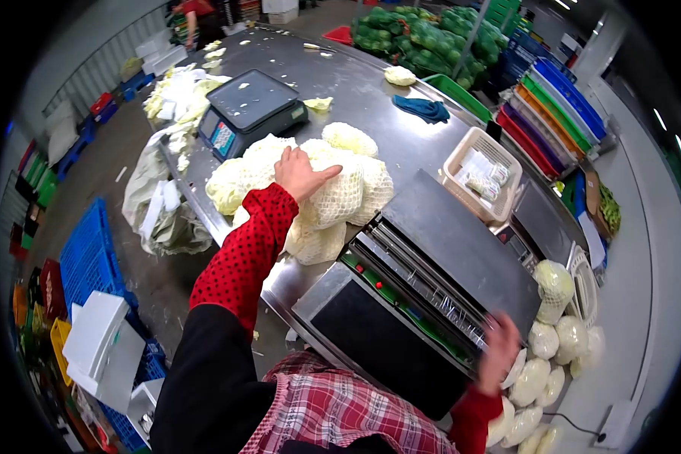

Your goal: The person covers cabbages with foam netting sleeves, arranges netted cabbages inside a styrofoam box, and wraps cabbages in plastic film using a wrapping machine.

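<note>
My left hand (pixel 303 175) rests with fingers spread on a pile of pale cabbages in white foam nets (pixel 337 193). It lies on top of the heads and is not wrapped round one. My right hand (pixel 499 352), smeared by motion, is over the right end of the film wrapping machine (pixel 393 325); its fingers cannot be made out. A netted cabbage (pixel 554 284) and several film-wrapped cabbages (pixel 530 382) lie just beyond that hand, to the right of the machine.
A digital scale (pixel 251 106) stands behind the pile on the steel table (pixel 348 83). Near it are leaf scraps (pixel 178 94) and a blue cloth (pixel 421 108). A beige basket (pixel 483 170) holds rolls. Stacked crates (pixel 552 113) and bagged green cabbages (pixel 431 41) stand behind; another person (pixel 197 19) is far left.
</note>
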Tool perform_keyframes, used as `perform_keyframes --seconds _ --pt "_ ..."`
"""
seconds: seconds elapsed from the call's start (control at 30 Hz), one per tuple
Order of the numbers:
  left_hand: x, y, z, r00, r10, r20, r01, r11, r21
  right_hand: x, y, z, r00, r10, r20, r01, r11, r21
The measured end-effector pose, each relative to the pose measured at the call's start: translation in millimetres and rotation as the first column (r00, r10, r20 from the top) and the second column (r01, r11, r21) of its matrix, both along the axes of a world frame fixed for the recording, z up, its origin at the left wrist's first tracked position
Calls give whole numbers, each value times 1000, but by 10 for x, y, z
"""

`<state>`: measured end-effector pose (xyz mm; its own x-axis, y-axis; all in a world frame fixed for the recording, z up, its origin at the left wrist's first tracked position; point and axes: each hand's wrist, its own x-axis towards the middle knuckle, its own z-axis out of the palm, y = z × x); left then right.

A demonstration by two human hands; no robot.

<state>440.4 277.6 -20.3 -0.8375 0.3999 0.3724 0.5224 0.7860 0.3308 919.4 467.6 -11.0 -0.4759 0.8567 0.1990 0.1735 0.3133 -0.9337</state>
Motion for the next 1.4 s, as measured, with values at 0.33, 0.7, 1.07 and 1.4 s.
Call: perform_keyframes --seconds 0.33,0.7,1.07,1.4 --pt "256 -464 -198 983 -1 186 -100 840 534 -4065 -736 153 746 455 486 -379 890 -252" --pt "1512 932 472 397 -835 380 129 461 878 -1691 381 734 999 37 23 -39 995 94" --pt "1327 481 213 732 -667 143 622 738 262 -143 235 588 741 -298 602 200 953 226" --pt "1371 447 75 559 -718 415 701 676 225 90 250 58 890 137 435 -84 987 -140"
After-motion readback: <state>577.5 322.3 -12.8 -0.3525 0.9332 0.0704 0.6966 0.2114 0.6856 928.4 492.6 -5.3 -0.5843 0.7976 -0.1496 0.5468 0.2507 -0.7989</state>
